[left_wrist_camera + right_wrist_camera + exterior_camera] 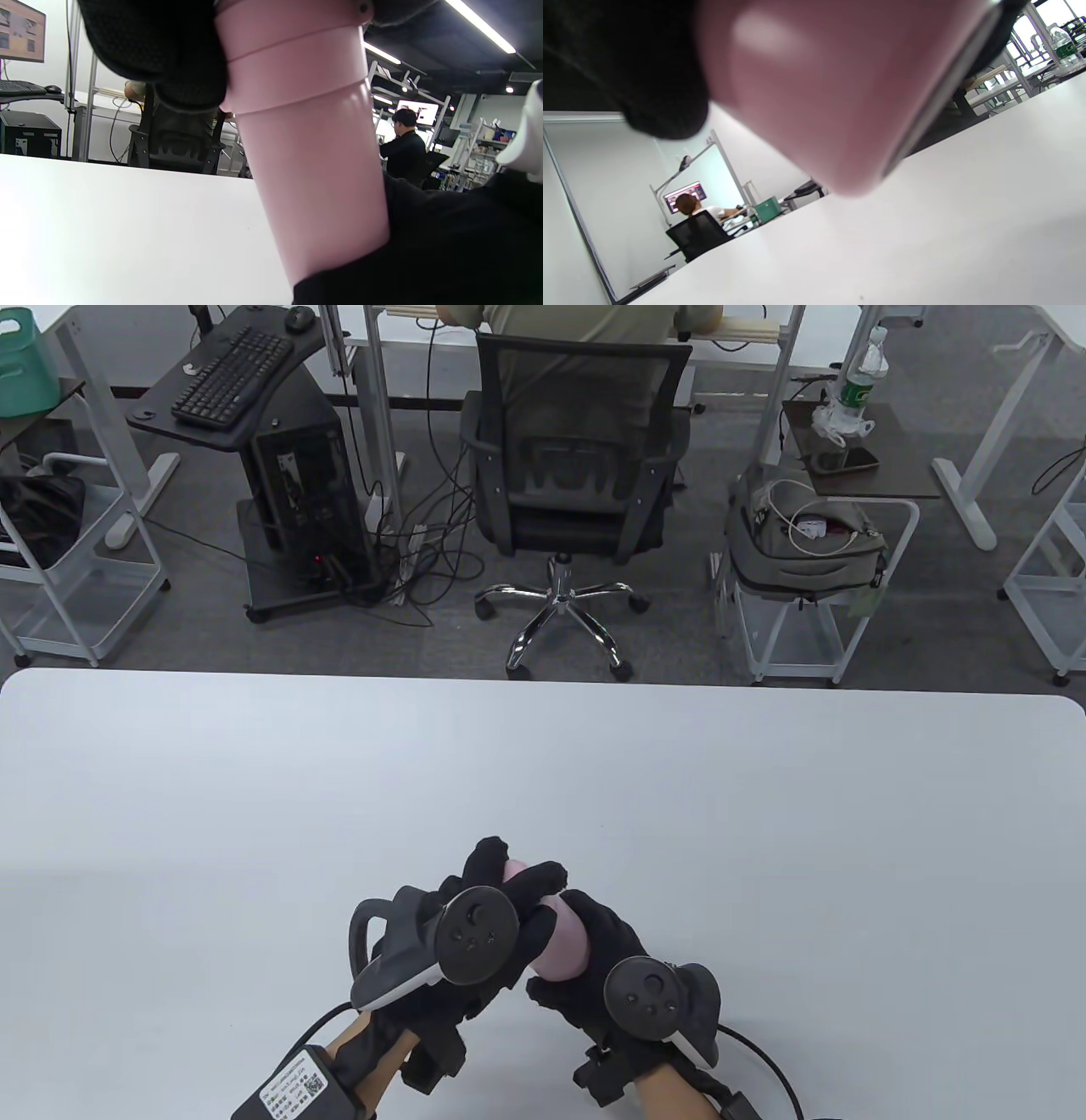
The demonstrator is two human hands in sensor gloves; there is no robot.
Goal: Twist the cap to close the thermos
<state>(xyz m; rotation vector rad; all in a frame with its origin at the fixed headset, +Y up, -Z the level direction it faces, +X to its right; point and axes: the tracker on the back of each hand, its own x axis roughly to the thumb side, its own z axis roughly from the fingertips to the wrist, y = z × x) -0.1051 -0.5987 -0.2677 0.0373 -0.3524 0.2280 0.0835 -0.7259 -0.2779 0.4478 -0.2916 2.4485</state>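
A pink thermos [567, 943] is held between both hands near the table's front edge, tilted, with its top pointing away from me. My left hand [507, 875] grips the pink cap [515, 869] from above; in the left wrist view its fingers [161, 59] wrap the cap [292, 55] on top of the body [314, 169]. My right hand [570, 963] grips the lower body. In the right wrist view the blurred base [831, 84], with a metal rim, hangs just above the table, and a gloved finger [649, 84] lies beside it.
The white table [254, 814] stretches ahead and to both sides. Beyond its far edge stand an office chair [573, 475] with a seated person, a computer cart [280, 475] and a side cart with a bag [806, 543].
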